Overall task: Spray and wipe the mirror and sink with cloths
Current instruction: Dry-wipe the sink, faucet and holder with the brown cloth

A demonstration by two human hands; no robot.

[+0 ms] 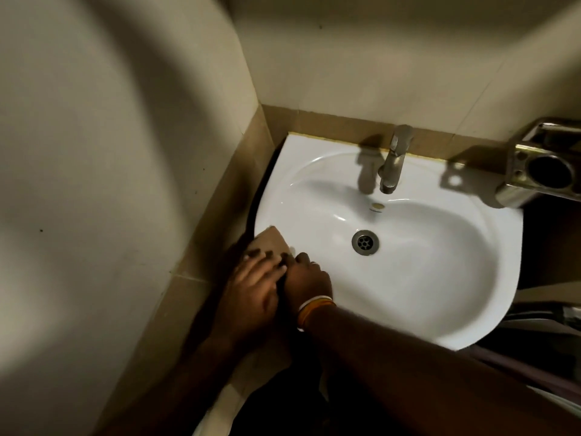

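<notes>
**Operator:** Report grip state at the lower centre of the frame.

**Inspector:** The left hand [254, 287] lies with fingers straight and spread, pressing a tan cloth [271, 240] flat onto the near-left rim of the sink [490, 247]. The right hand [306, 278] sits just beside it, touching it, fingers curled downward; it may be pinching the cloth's edge, but shadow hides the contact, so I cannot tell.

**Operator:** Reason for this placement?

**Inspector:** Probably flat pressure keeps the cloth in full contact with the rim for wiping, while the second hand steadies it.

**Operator:** Arm pose?

**Inspector:** Both forearms enter from the bottom edge and converge; the right wrist carries bands [314, 305]. The tap [393, 165] stands upper centre, the drain [365, 243] mid-frame, and a metal holder [540, 171] at the right edge.
</notes>
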